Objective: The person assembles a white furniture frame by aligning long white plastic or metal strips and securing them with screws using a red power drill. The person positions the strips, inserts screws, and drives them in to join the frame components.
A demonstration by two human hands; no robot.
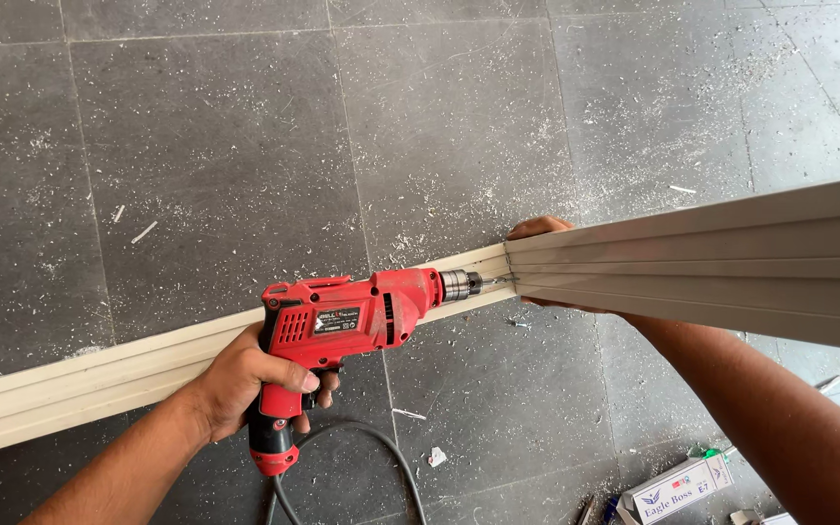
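Red drill (342, 321), left hand (245, 379), pale frame profile (712, 262)

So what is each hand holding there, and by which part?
The left hand grips the red corded drill by its pistol handle. The right hand clasps the end of the pale ribbed profile, fingers curled over its top edge beside the drill bit.

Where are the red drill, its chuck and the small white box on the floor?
Red drill (342, 319), head view, on the motor housing.
Chuck (457, 285), head view, on its metal collar.
Small white box (678, 489), head view, on its top face.
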